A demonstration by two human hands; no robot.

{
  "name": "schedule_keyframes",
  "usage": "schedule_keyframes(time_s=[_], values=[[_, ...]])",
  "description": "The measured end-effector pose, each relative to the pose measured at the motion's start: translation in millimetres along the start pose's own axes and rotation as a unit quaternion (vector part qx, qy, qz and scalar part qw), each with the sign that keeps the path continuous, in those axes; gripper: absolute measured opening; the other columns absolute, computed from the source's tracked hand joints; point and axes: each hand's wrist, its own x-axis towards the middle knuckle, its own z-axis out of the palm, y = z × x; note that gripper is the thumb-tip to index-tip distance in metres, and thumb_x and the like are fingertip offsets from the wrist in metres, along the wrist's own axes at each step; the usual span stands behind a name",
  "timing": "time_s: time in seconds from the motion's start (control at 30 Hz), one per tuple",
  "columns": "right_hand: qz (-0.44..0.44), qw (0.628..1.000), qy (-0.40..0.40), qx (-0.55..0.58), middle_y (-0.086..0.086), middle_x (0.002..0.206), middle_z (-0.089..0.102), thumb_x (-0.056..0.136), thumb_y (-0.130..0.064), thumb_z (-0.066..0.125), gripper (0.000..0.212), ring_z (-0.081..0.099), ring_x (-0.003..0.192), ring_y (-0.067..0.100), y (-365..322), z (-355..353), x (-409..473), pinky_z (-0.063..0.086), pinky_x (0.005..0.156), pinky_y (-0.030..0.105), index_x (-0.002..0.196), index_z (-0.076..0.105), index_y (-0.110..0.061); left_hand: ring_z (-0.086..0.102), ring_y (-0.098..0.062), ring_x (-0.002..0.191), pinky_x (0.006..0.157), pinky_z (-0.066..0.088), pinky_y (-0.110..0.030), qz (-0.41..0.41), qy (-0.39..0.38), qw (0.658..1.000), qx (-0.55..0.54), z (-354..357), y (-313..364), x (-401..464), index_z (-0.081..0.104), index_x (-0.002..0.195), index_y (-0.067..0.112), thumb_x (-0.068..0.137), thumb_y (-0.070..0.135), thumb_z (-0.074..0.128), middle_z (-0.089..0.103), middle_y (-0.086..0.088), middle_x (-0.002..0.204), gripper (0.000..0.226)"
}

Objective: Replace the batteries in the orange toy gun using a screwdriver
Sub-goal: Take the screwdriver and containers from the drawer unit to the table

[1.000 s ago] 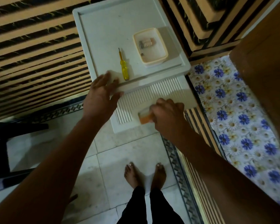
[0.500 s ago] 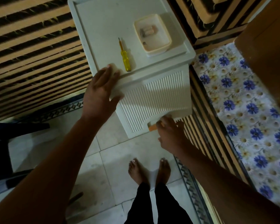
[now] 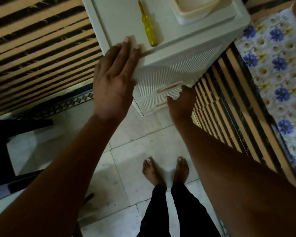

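Left hand [image 3: 114,79] flat with fingers spread, right hand [image 3: 182,103] lower with fingers curled, both arms outstretched

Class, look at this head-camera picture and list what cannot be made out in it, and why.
- Tub on the drawer unit: contents cut off by the top edge.
- Screwdriver: tip cut off by the top edge.
- Right hand: fingertips hidden behind the unit's corner; grip unclear.
- Drawers: contents hidden by their ribbed fronts.
- Orange toy gun: not in view.

Single head-worn, wide-angle view – looks steeply down and forward from standing height. The white drawer cabinet [image 3: 178,53] fills the upper centre, close below the camera; both forearms enter from the bottom edge – floor tiles [image 3: 135,134] lie farthest away.
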Motion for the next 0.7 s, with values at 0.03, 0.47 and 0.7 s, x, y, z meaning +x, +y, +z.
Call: schedule_keyframes(time_s=[0.03,0.47,0.7], values=[[0.052,0.997,0.001,0.048,0.021,0.14,0.057,0.08,-0.022,0.088,0.077,0.057,0.13,0.033,-2.3,-0.1,-1.5,0.049,0.111,0.042,0.143,0.052,0.001,0.041,-0.034,0.148,0.119,0.034,-0.049,0.004,0.0,1.0,0.0,0.2,-0.5,-0.3,0.041,0.159,0.017,0.092,0.019,0.073,0.039,-0.01,0.165,0.075],[0.094,0.983,-0.078,0.138,0.01,0.133,0.064,0.079,-0.017,0.09,0.072,0.063,0.122,0.024,-44.5,-30.1,-2.8,0.054,0.086,0.018,0.14,0.057,-0.001,0.041,-0.033,0.149,0.119,0.036,-0.048,-0.003,-0.012,1.0,-0.022,-13.0,7.4,5.5,0.043,0.158,0.015,0.095,0.023,0.071,0.039,-0.011,0.165,0.069],[0.027,0.977,0.082,0.194,0.011,0.103,0.075,0.09,-0.011,0.079,0.031,0.067,0.083,0.009,-88.2,-118.3,-20.2,0.048,0.071,0.002,0.117,0.071,0.001,0.058,-0.03,0.132,0.106,0.05,-0.045,-0.093,-0.076,0.991,-0.063,-43.3,26.2,25.2,0.061,0.142,0.016,0.1,0.054,0.055,0.059,-0.007,0.15,0.057]])
